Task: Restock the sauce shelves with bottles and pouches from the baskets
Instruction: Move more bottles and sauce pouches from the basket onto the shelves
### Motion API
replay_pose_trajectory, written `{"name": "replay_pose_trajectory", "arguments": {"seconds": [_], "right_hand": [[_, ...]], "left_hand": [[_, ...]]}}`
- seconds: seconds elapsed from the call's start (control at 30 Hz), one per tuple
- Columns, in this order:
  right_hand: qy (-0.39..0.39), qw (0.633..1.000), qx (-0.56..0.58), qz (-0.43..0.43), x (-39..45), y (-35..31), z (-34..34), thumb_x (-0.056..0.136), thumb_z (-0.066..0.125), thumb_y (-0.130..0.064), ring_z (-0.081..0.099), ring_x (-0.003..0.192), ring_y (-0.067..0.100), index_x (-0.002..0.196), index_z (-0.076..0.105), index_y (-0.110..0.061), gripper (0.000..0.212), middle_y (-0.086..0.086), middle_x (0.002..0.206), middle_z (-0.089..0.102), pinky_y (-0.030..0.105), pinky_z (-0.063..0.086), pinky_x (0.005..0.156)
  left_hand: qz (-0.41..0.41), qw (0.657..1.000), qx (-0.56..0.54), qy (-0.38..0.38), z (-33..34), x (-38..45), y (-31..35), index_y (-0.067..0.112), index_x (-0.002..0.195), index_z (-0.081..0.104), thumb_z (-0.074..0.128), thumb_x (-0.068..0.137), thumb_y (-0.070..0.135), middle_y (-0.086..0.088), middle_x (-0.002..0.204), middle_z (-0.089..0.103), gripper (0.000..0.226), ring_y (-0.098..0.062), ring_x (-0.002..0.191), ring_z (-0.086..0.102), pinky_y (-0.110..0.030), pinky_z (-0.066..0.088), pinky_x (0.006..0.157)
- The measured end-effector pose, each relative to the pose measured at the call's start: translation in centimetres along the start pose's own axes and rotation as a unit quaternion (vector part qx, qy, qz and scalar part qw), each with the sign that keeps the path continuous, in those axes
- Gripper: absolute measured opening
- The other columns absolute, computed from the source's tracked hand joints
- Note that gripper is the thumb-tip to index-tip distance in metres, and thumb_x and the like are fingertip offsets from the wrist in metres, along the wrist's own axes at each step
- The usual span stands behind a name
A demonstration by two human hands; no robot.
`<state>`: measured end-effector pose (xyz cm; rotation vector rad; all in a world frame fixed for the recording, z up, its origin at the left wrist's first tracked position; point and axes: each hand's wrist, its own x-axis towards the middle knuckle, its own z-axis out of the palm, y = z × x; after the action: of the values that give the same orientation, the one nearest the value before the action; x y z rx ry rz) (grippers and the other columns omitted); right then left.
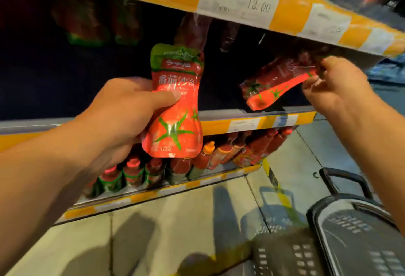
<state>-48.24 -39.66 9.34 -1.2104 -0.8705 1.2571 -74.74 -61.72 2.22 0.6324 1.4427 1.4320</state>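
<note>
You have two tomato sauce pouches in play, one in each hand. Your left hand point(122, 109) is curled round the first pouch point(175, 105), thumb pressed across its front, holding it upright in front of the middle shelf point(252, 122), its bottom hanging past the shelf's front edge. Your right hand point(328, 87) pinches the top end of the second pouch point(274, 85) with fingers and thumb; that pouch is tilted, its low end just above the shelf near the right end, under the upper shelf point(241, 0) with its three price labels. Bottles point(203, 157) line the lower shelf; the row is too blurred to count. Two dark baskets point(359, 236) stand on the floor at lower right
</note>
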Motion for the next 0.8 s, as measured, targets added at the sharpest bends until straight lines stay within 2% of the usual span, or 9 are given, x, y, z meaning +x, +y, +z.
{"name": "replay_pose_trajectory", "arguments": {"seconds": [0.07,0.17,0.23,0.3,0.43,0.53,0.63,0.73,0.8], "right_hand": [[0.01,0.999,-0.021,-0.028,0.6,0.3,1.1,0.093,0.041,0.003,0.055,0.054,0.009,0.111,0.055,-0.024,0.035,0.0,0.082,0.068,0.018,0.035,0.045],[0.002,0.997,-0.032,-0.074,1.0,0.8,2.6,0.088,0.057,-0.003,0.067,0.073,0.015,0.117,0.061,-0.018,0.034,0.003,0.095,0.074,0.022,0.05,0.055],[-0.004,0.995,-0.036,-0.098,1.1,0.9,3.5,0.08,0.074,-0.012,0.075,0.095,0.02,0.124,0.066,-0.019,0.045,0.004,0.109,0.079,0.033,0.061,0.072],[-0.042,0.992,-0.041,-0.113,1.2,1.1,4.1,0.079,0.08,-0.011,0.074,0.108,0.022,0.126,0.068,-0.023,0.05,0.004,0.114,0.079,0.042,0.063,0.086],[-0.102,0.98,-0.118,-0.126,1.2,2.6,4.9,0.073,0.086,-0.002,0.075,0.095,0.014,0.126,0.064,-0.017,0.059,0.002,0.113,0.077,0.026,0.06,0.068],[-0.075,0.971,-0.198,-0.113,1.5,5.3,4.1,0.062,0.094,-0.01,0.074,0.101,0.016,0.122,0.063,-0.019,0.068,0.002,0.115,0.075,0.034,0.064,0.08],[-0.076,0.94,-0.311,-0.117,1.7,8.0,2.9,0.077,0.086,-0.003,0.072,0.099,0.013,0.12,0.064,-0.021,0.052,-0.006,0.11,0.075,0.038,0.062,0.093],[-0.12,0.946,-0.282,-0.107,2.6,8.7,2.8,0.1,0.056,0.005,0.069,0.084,-0.002,0.134,0.057,-0.005,0.035,-0.016,0.092,0.076,0.017,0.057,0.087],[-0.116,0.928,-0.326,-0.14,2.6,8.7,3.0,0.101,0.061,0.0,0.069,0.095,0.003,0.131,0.06,-0.008,0.031,-0.014,0.1,0.075,0.025,0.057,0.098]], "left_hand": [[0.007,1.0,-0.002,0.007,-0.2,0.3,-0.3,0.016,0.103,0.077,0.08,0.09,0.02,-0.004,0.08,0.08,0.014,-0.012,0.059,0.074,-0.023,0.05,0.043],[0.016,1.0,-0.017,0.016,-0.2,1.1,-0.6,0.018,0.106,0.077,0.082,0.087,0.021,-0.006,0.089,0.081,0.019,-0.02,0.076,0.079,-0.035,0.061,0.06],[0.023,0.999,-0.035,0.021,-0.1,1.6,-0.8,0.018,0.107,0.078,0.083,0.086,0.022,-0.006,0.093,0.082,0.022,-0.023,0.083,0.08,-0.042,0.063,0.074],[0.03,0.998,-0.04,0.025,0.1,1.9,-0.8,0.018,0.109,0.078,0.084,0.086,0.023,-0.005,0.095,0.082,0.025,-0.023,0.086,0.08,-0.043,0.063,0.077],[0.042,0.997,-0.057,0.033,0.4,2.2,-1.0,0.019,0.111,0.077,0.083,0.086,0.022,-0.005,0.096,0.081,0.026,-0.024,0.085,0.08,-0.041,0.063,0.071],[0.056,0.996,-0.054,0.046,0.5,2.3,-1.2,0.019,0.111,0.078,0.084,0.085,0.022,-0.006,0.096,0.081,0.027,-0.023,0.083,0.08,-0.035,0.061,0.064],[0.064,0.995,-0.06,0.05,0.5,2.3,-1.3,0.019,0.11,0.078,0.084,0.084,0.021,-0.005,0.095,0.081,0.026,-0.022,0.081,0.08,-0.03,0.058,0.056],[0.07,0.995,-0.059,0.043,0.6,2.3,-1.5,0.02,0.108,0.078,0.083,0.085,0.022,-0.003,0.096,0.081,0.024,-0.02,0.081,0.08,-0.026,0.056,0.051],[0.079,0.994,-0.062,0.043,0.7,2.4,-1.3,0.021,0.107,0.079,0.082,0.085,0.022,-0.002,0.096,0.081,0.023,-0.018,0.082,0.08,-0.026,0.056,0.053]]}}
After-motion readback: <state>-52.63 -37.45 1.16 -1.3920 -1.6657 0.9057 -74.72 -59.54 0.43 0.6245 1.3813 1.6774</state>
